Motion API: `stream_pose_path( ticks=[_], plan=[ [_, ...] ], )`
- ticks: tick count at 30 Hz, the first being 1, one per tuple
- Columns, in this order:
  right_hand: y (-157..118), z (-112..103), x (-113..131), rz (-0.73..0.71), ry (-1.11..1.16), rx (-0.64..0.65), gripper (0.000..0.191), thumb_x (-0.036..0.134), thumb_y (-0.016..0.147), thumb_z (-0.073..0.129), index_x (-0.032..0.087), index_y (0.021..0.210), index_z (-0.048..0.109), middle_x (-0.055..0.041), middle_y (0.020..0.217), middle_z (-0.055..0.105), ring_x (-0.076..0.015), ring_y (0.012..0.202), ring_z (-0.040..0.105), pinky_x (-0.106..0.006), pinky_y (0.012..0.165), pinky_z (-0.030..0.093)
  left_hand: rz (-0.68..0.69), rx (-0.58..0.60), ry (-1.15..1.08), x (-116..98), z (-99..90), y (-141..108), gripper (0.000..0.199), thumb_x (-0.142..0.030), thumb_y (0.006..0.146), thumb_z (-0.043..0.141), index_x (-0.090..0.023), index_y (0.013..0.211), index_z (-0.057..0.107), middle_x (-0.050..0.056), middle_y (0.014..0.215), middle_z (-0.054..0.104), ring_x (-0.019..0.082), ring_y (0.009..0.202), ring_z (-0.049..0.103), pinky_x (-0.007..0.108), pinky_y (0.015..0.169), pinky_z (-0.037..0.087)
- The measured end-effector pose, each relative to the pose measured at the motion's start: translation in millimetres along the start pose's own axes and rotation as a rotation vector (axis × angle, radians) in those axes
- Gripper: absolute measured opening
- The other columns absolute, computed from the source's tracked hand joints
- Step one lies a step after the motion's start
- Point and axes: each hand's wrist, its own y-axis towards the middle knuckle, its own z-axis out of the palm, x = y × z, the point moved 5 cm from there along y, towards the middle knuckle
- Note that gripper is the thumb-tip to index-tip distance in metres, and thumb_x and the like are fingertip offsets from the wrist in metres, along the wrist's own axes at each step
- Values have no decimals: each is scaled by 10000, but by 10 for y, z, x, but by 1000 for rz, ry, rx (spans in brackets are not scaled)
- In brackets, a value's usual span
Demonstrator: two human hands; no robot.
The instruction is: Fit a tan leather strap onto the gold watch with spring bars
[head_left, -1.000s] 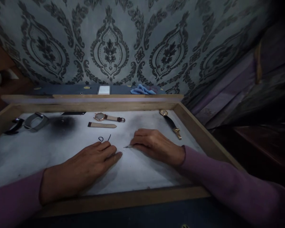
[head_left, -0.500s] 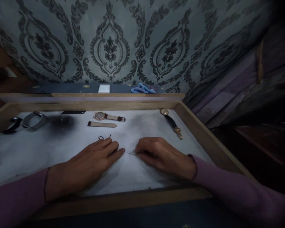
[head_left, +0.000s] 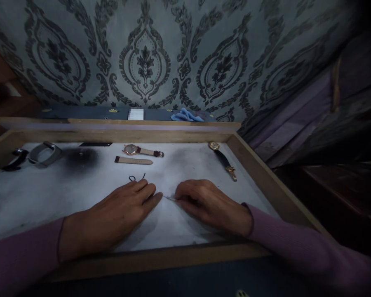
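My left hand (head_left: 123,210) rests palm down in the tray's middle with fingers curled and thumb pressed to them; whatever they hold is hidden. A thin black cord-like piece (head_left: 132,178) with a loop shows just beyond its knuckles; whether it is held cannot be seen. Between the thumb and fingers of my right hand (head_left: 207,206) is a thin metal tool (head_left: 170,198), its fine tip pointing left at my left thumb and seeming to touch it. A rose-gold watch (head_left: 130,149) with half its brown strap attached lies beyond, near a loose strap piece (head_left: 134,160).
The wooden tray (head_left: 126,136) has a white floor. A gold watch with a black strap (head_left: 224,159) lies at right. On the left are a grey band (head_left: 45,154), a black watch (head_left: 16,160) and a flat black strip (head_left: 95,144). Behind the tray lies a blue cloth (head_left: 185,115).
My right hand has shifted very slightly left, and the tool's tip has closed the small gap to my left thumb. The left hand has stayed nearly still.
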Motion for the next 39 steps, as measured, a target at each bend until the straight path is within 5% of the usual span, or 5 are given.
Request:
stream_pose_path(
  ticks=[20, 24, 39],
  plan=[
    [6, 40, 121, -15, -100, 77, 171, 89, 884, 473, 157, 740, 535, -28, 714, 580, -142, 655, 519, -254, 623, 362, -32, -7, -134, -7, -43, 8, 410, -51, 855, 424, -214, 1225, 491, 60, 1063, 544, 210, 964, 506, 374, 963, 403],
    [18, 47, 132, -1, -106, 75, 190, 90, 886, 461, 162, 716, 510, -29, 720, 566, -143, 654, 499, -261, 622, 358, -89, 30, -224, 8, -71, 22, 397, -23, 863, 374, -236, 1165, 519, 36, 1007, 532, 188, 903, 487, 333, 876, 416],
    [19, 55, 145, -25, -66, 4, 180, 48, 866, 477, 156, 735, 538, -33, 727, 586, -145, 670, 521, -260, 629, 398, -130, 19, -439, 65, -106, 38, 327, -215, 991, 280, -230, 1116, 581, 53, 998, 543, 182, 894, 471, 315, 825, 418]
  ],
)
